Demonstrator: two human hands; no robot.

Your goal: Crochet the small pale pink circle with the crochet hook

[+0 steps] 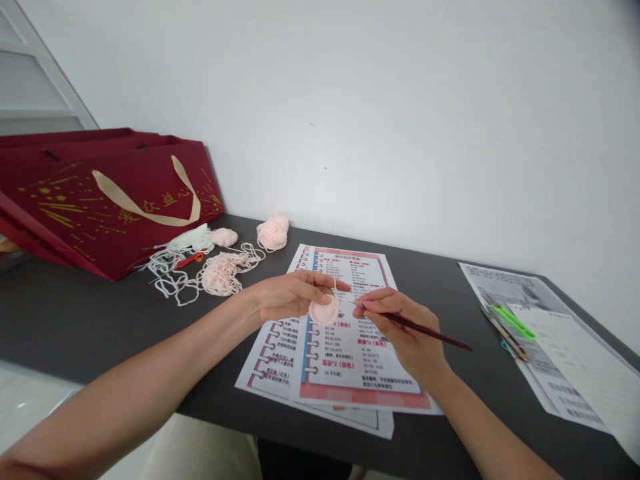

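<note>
My left hand (295,293) pinches a small round piece of pale pink crochet (324,310) at its upper edge, with a strand of yarn running up by the forefinger. In my right hand (400,320) is a crochet hook (425,329) with a dark reddish-brown handle, gripped like a pen. Its thin metal tip points left and reaches the piece's right edge; whether it is through a stitch I cannot tell. Beneath both hands lie printed pattern sheets (345,387) with spiral-binding drawings and Chinese text.
Dark red gift bags (125,193) stand at the back left against the wall. Before them lie loose pink yarn (220,275), white yarn (187,241) and a pink ball (273,232). Papers (575,353) with a bright green tool (515,323) lie at the right.
</note>
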